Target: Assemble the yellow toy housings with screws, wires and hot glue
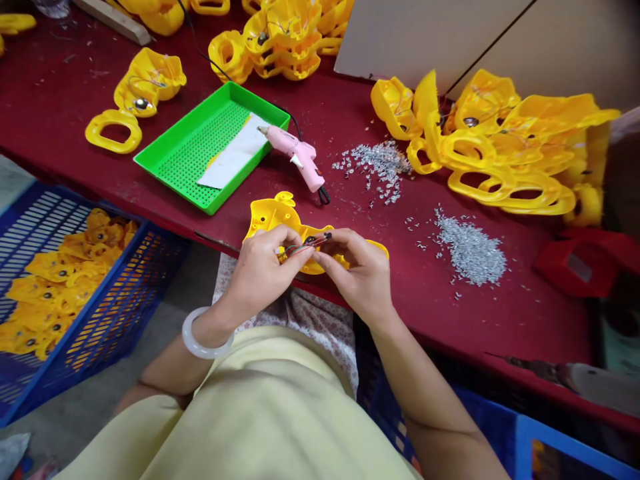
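A yellow plastic duck-shaped shell (pixel 273 212) lies at the near edge of the dark red table (pixel 350 280), right under my hands. My left hand (pixel 263 267) has its fingers curled and pinches thin red and green wires (pixel 303 247) that run from the shell. My right hand (pixel 357 267) is closed too, pinching the other end of the same wires where a small dark part sits. Both hands rest over the shell's middle. A white bangle (pixel 203 337) is on my left wrist.
A pink glue gun (pixel 300 159) lies behind the shell, beside a green tray (pixel 200 143) holding white paper. Small silver screws lie in two heaps (pixel 470 250) (pixel 380 163). Yellow shells are piled at right (pixel 505 143) and at the back (pixel 285 37). A blue crate (pixel 60 280) of yellow parts stands at left.
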Available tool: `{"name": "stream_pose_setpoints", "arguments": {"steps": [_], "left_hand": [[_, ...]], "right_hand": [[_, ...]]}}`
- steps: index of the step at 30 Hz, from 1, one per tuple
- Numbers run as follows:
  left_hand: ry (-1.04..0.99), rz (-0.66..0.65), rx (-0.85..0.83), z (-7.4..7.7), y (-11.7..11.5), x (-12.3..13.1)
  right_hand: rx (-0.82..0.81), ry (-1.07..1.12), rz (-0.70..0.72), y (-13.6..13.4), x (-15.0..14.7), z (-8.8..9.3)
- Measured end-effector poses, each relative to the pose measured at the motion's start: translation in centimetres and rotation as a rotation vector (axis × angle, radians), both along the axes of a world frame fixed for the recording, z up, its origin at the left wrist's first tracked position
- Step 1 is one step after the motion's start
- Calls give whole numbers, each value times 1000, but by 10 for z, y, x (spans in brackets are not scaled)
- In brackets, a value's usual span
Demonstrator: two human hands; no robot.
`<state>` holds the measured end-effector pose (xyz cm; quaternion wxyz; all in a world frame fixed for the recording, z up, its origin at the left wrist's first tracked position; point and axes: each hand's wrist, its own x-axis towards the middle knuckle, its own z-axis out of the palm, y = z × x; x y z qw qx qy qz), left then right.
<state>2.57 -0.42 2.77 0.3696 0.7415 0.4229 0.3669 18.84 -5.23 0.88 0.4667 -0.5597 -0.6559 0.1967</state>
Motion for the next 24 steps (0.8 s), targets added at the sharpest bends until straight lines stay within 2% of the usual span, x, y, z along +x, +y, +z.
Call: {"name": "stream_pose_setpoints", "arguments": {"steps": [3, 6, 10, 15, 19, 24], "left_hand": [[-12, 0, -17, -1, 1, -1], [70, 25, 119, -3, 1, -3], [185, 35, 368, -8, 2, -6], [273, 51, 532, -20, 0, -9], [302, 58, 566, -26, -2, -9], [251, 47, 554, -25, -3, -7]], "right_hand": [[104, -72, -14, 0, 0, 2], [151, -144, -30, 1, 2, 7], [85, -266, -54, 3, 7, 7], [42, -453, -109, 4, 9, -1], [22, -539, -115, 6, 6, -5], [19, -549, -113, 9, 6, -5]]}}
